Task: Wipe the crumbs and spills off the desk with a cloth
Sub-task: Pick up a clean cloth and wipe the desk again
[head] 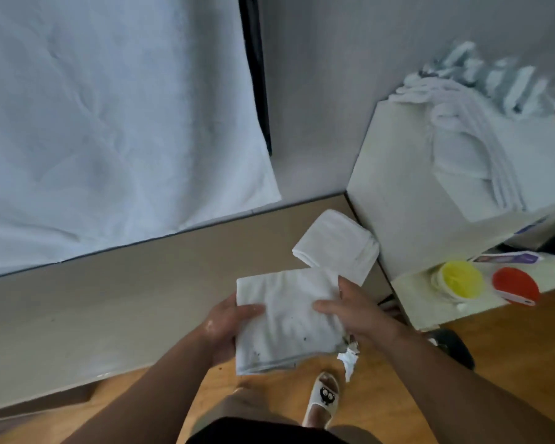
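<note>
A white folded cloth (289,318) with dark specks on it is held flat between both my hands, above the beige desk's (109,302) front right corner. My left hand (228,322) grips its left edge, thumb on top. My right hand (353,312) grips its right edge, thumb lying across the cloth. A second folded white cloth (337,245) lies on the desk just behind, against the white shelf unit.
A white shelf unit (398,193) stands at the right with stacked white towels (474,145) on top; below it sit a yellow lid (460,278) and a red lid (515,285). A white sheet (109,123) hangs behind the desk. Crumpled paper (348,358) and my slippered foot (322,398) are on the wooden floor.
</note>
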